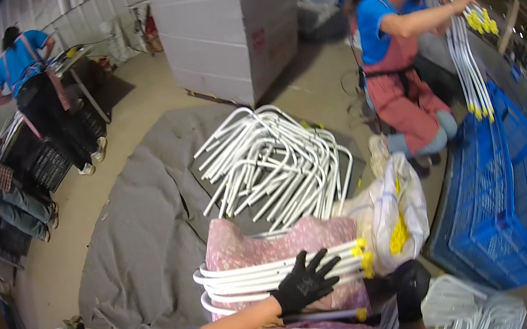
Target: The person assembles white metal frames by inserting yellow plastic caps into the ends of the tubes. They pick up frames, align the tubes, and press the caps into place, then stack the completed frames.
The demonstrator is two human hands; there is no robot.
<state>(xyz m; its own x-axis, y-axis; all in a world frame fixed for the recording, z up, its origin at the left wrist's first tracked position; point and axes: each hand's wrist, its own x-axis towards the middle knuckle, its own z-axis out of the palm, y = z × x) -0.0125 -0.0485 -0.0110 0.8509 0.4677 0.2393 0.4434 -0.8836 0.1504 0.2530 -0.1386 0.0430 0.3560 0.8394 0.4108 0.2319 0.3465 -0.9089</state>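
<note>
In front of me, bent white metal tubes [240, 278] lie side by side across a pink patterned cushion-like pad [241, 243]. Yellow caps [362, 252] cover their right ends. My left hand [305, 285], in a black glove, rests on top of the tubes with its fingers spread. At the right end of the pad is my black-gloved right hand [411, 282], beside a white woven sack [395, 213] with yellow caps showing in it. The fingers of that hand are blurred and partly hidden, so whether they hold anything cannot be told.
Beyond the pad, a heap of bent white tubes [270, 163] lies on a grey cloth [144, 230]. Blue crates [496, 218] stand at right, where a kneeling co-worker [399, 69] holds capped tubes. A large wrapped box [210, 36] stands behind. Two other people work at far left. Wrapped bundles flank me.
</note>
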